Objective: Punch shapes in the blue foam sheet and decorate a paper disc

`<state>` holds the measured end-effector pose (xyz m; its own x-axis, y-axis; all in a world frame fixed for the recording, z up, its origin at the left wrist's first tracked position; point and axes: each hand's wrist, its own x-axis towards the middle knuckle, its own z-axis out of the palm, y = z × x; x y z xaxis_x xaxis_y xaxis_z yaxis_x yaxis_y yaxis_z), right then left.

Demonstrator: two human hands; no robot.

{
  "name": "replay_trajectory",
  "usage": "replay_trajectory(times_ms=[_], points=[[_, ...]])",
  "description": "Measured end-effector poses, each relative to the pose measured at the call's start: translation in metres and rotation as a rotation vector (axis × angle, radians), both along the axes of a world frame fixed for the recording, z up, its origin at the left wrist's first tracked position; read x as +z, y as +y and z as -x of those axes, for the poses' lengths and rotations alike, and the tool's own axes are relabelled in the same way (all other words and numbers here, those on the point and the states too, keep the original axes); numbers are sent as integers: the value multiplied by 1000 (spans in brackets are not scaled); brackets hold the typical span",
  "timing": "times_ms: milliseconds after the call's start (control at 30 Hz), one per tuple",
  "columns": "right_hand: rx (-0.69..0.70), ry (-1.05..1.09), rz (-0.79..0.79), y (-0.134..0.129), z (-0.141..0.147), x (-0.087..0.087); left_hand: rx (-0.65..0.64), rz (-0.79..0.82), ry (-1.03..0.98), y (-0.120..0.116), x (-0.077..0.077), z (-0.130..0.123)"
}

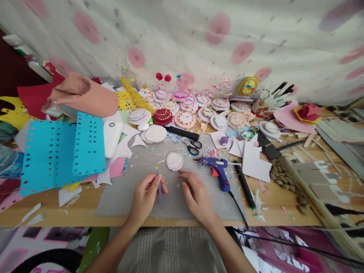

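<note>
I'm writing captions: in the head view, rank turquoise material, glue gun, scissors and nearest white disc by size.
1. Turquoise material
2. Glue gun
3. Scissors and white disc: too close to rank

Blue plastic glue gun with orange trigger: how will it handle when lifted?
The glue gun should feel rigid, given its moulded body. Lying on its side, it probably won't roll. Its trailing black cord might drag.

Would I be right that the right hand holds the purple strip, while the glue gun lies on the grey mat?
Not quite: the head view shows the left hand holding the purple strip; the glue gun lies on the grey mat.
</note>
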<state>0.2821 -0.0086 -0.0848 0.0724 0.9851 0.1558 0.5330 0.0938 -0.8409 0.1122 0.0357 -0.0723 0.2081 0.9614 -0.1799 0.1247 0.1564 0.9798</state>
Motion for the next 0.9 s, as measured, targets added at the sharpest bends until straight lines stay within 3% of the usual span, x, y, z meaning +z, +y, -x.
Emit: replay_trajectory(times_ms=[100, 167, 267, 367, 533, 633, 800, 900], points=[[-5, -73, -58, 0, 2, -2, -43, -17, 33, -1, -5, 0], [-98, -136, -131, -3, -3, 0, -65, -24, 58, -4, -10, -1], [-440, -336, -225, -10, -25, 3, -97, -48, 86, -9, -16, 0], [-720, -573, -154, -16, -50, -3, -134, -66, 91, -11, -21, 3], [-676, -711, 26, -14, -69, -23, -174, -93, 110, -11, -22, 5], [-677, -639, 49, -11, -71, -18, -196, -114, 138, -12, -22, 5], [-719, -242, -39, -18, -52, -1, -245, -148, 145, -14, -23, 4], [-589, -15, -123, -22, -31, -8, -258, -159, 151, -14, -23, 4]])
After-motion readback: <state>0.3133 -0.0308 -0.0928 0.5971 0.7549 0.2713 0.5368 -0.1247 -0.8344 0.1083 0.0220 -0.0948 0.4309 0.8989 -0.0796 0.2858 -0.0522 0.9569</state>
